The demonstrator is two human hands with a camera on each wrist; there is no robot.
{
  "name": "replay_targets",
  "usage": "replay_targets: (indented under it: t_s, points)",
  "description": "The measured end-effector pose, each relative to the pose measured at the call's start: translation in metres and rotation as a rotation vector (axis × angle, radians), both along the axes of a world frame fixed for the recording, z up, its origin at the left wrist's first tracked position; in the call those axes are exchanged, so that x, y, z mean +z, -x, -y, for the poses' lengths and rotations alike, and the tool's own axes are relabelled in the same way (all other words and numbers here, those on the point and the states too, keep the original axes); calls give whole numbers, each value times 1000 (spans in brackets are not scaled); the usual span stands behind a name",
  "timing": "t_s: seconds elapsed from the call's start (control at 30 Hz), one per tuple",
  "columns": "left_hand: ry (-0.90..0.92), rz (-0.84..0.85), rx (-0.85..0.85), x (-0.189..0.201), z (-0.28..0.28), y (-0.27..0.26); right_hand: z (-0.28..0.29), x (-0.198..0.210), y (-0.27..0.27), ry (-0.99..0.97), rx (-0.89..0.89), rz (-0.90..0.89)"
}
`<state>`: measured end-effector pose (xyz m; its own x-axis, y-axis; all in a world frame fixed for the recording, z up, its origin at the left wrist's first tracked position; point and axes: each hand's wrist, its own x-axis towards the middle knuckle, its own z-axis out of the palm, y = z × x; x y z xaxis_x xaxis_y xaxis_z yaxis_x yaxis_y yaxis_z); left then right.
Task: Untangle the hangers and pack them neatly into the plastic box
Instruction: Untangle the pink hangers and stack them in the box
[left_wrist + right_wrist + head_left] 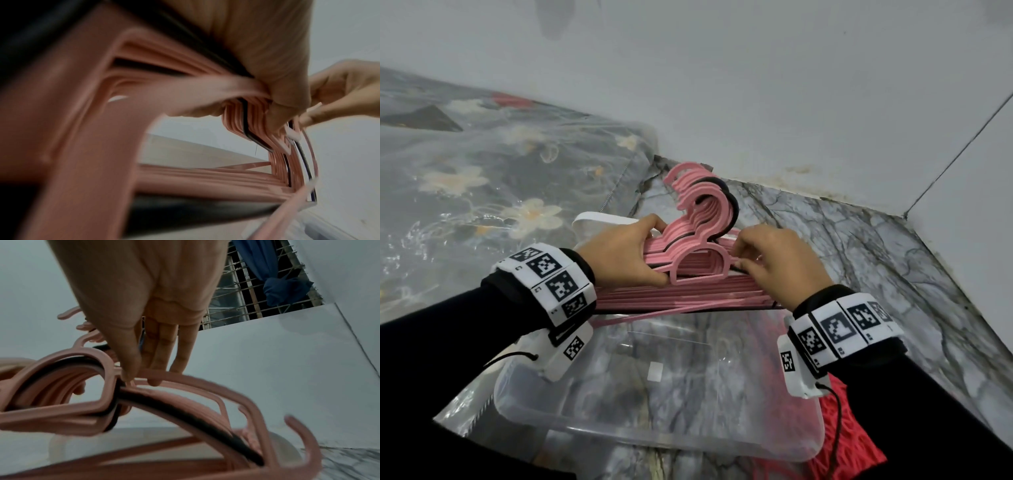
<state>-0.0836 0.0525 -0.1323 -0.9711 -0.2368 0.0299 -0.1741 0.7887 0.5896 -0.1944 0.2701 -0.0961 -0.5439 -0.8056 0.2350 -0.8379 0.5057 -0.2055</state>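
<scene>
Head view: both hands, left hand and right hand, clamp the hangers above the plastic box far edge. Light, stiff, snag-prone; grip at necks.

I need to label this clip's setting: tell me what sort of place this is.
Probably a room in a home, seemingly a bedroom corner. A flower-print cover under clear plastic lies beside a marble-patterned floor, and the right wrist view shows a barred window with blue cloth hanging on it.
</scene>
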Motion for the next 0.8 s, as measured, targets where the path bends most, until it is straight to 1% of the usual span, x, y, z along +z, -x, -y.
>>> replay_targets:
  t_s: [0.07,0.13,0.23,0.27,0.33,0.43,0.5,0.53,0.6,0.67,0.7,0.8]
  points:
    - [-1,-19,25,0,1,-1,-1,-5,3,-60,-4,9]
    - [-50,-17,36,0,1,1,-2,-8,5,-91,-14,-12]
    - [-144,-2,31,1,-2,1,-3,-9,6,-95,-38,-106]
    - [-153,1,24,2,-4,1,-3,-10,6,-139,-51,-139]
    - [-164,8,4,4,-7,0,-3,-14,7,-223,-64,-134]
    - [-235,6,-37,4,-13,-2,-2,-22,11,-232,-86,-103]
    - [-273,3,-73,3,-18,-2,-2,-25,13,-233,-116,-136]
    - [-263,2,-89,2,-20,-2,-1,-26,13,-234,-115,-168]
    - [-197,11,-119,0,-21,0,0,-28,13,-181,-85,-205]
    - [-75,22,-131,-1,-21,-1,2,-27,11,-111,-85,-156]
    - [14,19,-132,-1,-21,-2,3,-27,10,-130,-88,-150]
    - [272,-16,-142,-1,-20,-4,8,-32,8,-205,-85,-221]
